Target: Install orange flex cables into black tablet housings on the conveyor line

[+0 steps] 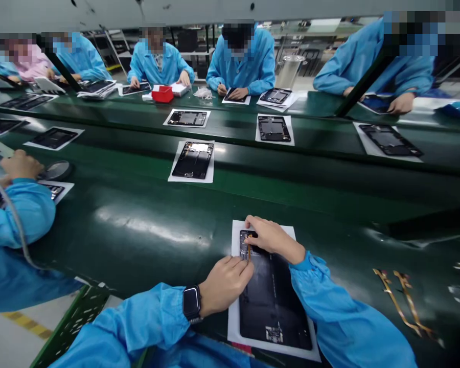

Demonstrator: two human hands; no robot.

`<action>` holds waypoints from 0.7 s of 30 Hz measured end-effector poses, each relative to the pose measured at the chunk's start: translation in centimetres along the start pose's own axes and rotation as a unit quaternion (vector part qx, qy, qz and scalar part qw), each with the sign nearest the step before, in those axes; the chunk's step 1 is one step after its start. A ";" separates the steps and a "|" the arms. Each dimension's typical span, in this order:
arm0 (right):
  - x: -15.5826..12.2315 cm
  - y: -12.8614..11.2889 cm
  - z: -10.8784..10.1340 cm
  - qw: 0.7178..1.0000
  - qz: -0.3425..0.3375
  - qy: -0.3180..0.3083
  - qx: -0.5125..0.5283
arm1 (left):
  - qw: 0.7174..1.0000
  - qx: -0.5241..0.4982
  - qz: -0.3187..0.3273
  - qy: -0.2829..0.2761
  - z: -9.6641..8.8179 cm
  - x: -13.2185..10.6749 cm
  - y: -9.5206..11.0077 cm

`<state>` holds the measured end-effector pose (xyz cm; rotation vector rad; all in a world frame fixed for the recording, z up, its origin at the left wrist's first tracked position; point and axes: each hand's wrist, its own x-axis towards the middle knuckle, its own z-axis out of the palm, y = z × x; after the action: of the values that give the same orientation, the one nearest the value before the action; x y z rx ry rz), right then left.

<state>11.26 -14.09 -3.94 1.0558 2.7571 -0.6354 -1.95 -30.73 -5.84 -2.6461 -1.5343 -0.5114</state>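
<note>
A black open tablet body [270, 301] lies on a white sheet [233, 317] at the near edge of the green belt. My left hand [224, 283], with a dark watch on the wrist, pinches a thin orange-brown flex strip [249, 251] standing over the tablet's upper left corner. My right hand [270, 237] rests on that same corner, fingers curled and pressing down beside the strip. Both sleeves are blue.
Two loose orange flex cables [402, 301] lie on the belt to the right. More tablet bodies on white sheets [192, 160] sit further along the green belt [138, 225]. A co-worker's sleeve and hand [19, 166] are at the left; several people in blue sit opposite. A red box [162, 94] stands at the back.
</note>
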 end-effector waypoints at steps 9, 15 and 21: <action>-1.1 0.2 1.3 0.993 -0.016 0.085 -0.075 | 0.999 -0.004 0.012 0.053 0.0 0.4 -0.5; -0.8 0.4 1.1 0.994 -0.022 0.081 -0.066 | 0.993 -0.029 0.031 0.108 0.6 0.2 -1.0; -1.1 0.4 1.4 0.993 -0.014 0.098 -0.070 | 0.996 -0.045 0.042 0.064 1.3 -0.4 -1.0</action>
<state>12.30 -15.05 -5.08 1.1043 2.9365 -0.3528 -2.62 -30.31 -7.36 -2.6700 -1.3891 -0.7446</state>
